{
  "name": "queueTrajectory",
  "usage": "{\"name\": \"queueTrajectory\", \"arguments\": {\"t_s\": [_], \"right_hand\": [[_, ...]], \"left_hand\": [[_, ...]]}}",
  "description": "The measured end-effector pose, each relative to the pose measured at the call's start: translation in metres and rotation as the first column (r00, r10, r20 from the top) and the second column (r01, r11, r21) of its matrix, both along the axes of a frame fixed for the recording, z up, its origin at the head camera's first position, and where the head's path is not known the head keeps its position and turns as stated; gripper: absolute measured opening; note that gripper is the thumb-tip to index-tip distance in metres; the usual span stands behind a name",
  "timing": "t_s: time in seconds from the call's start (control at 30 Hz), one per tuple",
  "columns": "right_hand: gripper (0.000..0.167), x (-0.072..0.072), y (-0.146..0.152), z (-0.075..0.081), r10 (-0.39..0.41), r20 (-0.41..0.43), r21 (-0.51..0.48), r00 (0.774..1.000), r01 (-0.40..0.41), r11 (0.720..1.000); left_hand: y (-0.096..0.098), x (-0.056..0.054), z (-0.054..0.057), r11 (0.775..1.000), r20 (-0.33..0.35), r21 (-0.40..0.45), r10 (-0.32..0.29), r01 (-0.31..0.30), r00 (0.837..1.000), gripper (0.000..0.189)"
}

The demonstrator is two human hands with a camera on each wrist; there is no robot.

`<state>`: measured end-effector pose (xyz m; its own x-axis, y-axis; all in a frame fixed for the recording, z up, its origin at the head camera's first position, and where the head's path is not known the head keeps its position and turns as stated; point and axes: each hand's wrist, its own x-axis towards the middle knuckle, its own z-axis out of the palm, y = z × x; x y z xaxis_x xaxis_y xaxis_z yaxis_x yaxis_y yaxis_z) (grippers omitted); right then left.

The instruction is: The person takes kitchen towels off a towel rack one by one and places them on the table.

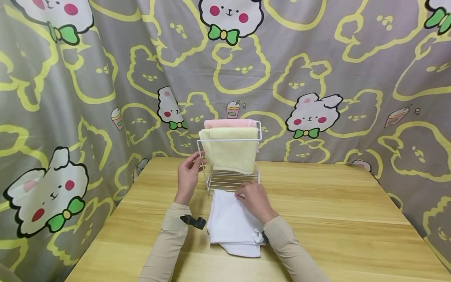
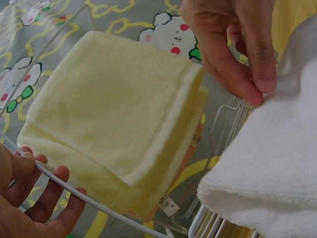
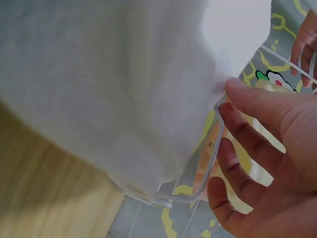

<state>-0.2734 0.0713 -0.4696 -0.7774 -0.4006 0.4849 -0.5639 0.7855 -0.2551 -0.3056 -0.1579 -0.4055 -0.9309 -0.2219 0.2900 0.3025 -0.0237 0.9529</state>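
A white wire rack [image 1: 229,140] stands on the table in the head view, with a folded pale yellow towel [image 1: 234,154] hung on its upper part. Behind the yellow one hangs a pink towel [image 1: 229,123]. My left hand [image 1: 188,174] holds the rack's left side wire, thumb and fingers on either side of it. Between thumb and index finger my right hand [image 1: 255,197] pinches the upper edge of a white towel [image 1: 234,223] at the rack's front. The white towel covers part of the rack's lower front, so how it rests there is hidden.
The wooden table [image 1: 334,219] stretches to both sides of the rack. A patterned curtain [image 1: 246,78] stands close behind the rack and along the sides. A black strap [image 1: 193,221] sits on the left sleeve.
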Motion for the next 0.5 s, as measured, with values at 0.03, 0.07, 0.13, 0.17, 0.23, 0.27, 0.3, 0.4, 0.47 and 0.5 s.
{"name": "queueTrajectory", "arguments": {"t_s": [0.03,0.07,0.13,0.17,0.23,0.27,0.3,0.4,0.47,0.5], "right_hand": [[0.008,0.000,0.000,0.000,0.002,0.013,0.011,1.000,-0.002,1.000],[0.008,0.001,-0.001,0.000,0.002,0.027,0.023,1.000,-0.003,1.000],[0.009,0.002,-0.001,0.000,0.001,0.067,0.038,0.998,-0.004,0.999],[0.010,0.003,-0.001,0.000,0.001,0.085,0.043,0.996,-0.005,0.999],[0.011,0.005,0.000,0.002,-0.005,0.106,0.056,0.994,-0.001,0.998],[0.012,0.005,0.001,0.003,-0.009,0.113,0.057,0.994,0.002,0.998],[0.012,0.006,0.002,0.005,-0.009,0.118,0.055,0.993,0.003,0.998],[0.014,0.007,0.006,0.013,-0.008,0.105,0.033,0.994,0.005,0.999],[0.015,0.008,0.010,0.022,-0.005,0.090,0.005,0.996,0.005,1.000],[0.015,0.009,0.012,0.026,-0.003,0.080,-0.009,0.997,0.004,1.000]], "left_hand": [[0.000,0.000,0.000,1.000,-0.001,-0.002,0.001,-0.001,1.000,0.030],[0.000,0.000,0.000,1.000,-0.001,0.000,0.001,-0.001,1.000,0.029],[0.001,0.000,0.000,1.000,-0.001,0.006,-0.001,0.001,1.000,0.029],[0.001,0.000,0.000,1.000,-0.001,0.007,-0.002,0.002,1.000,0.029],[0.001,0.000,0.000,1.000,-0.001,0.010,-0.005,0.005,1.000,0.029],[0.001,0.000,0.000,1.000,0.002,0.011,-0.006,0.006,1.000,0.029],[0.001,-0.001,0.000,1.000,0.003,0.010,-0.007,0.007,1.000,0.030],[0.000,-0.001,-0.001,1.000,0.004,0.003,-0.007,0.007,1.000,0.031],[-0.001,-0.001,-0.002,1.000,0.001,-0.001,-0.008,0.008,1.000,0.031],[-0.001,-0.001,-0.002,1.000,-0.001,-0.001,-0.009,0.009,1.000,0.031]]}}
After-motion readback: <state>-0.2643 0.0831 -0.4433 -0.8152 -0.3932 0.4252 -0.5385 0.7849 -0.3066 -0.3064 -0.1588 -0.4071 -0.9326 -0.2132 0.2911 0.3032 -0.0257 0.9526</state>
